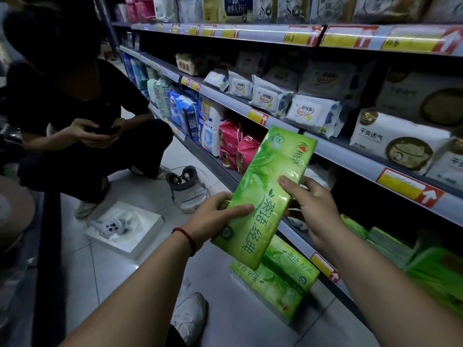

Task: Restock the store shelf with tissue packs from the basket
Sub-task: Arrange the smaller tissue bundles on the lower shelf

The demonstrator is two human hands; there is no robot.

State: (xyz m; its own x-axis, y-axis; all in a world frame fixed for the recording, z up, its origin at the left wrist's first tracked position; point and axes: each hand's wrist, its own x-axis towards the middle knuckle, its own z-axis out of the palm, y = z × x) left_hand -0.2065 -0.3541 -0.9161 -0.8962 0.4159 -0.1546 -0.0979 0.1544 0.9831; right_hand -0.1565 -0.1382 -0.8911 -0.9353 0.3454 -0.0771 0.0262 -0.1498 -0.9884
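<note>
I have the green tissue pack [265, 189] up in the air in front of the shelf [350, 159], tilted, its top end toward the shelf rail. My left hand [215, 216] grips its lower left side with the thumb laid across the front, and my right hand [313, 211] pinches the right edge, thumb in front and fingers behind. Below, more green packs [278, 279] lie stacked on the floor [125, 284] just beside the shelf base, and a crouching person [75, 116] is at my left.
</note>
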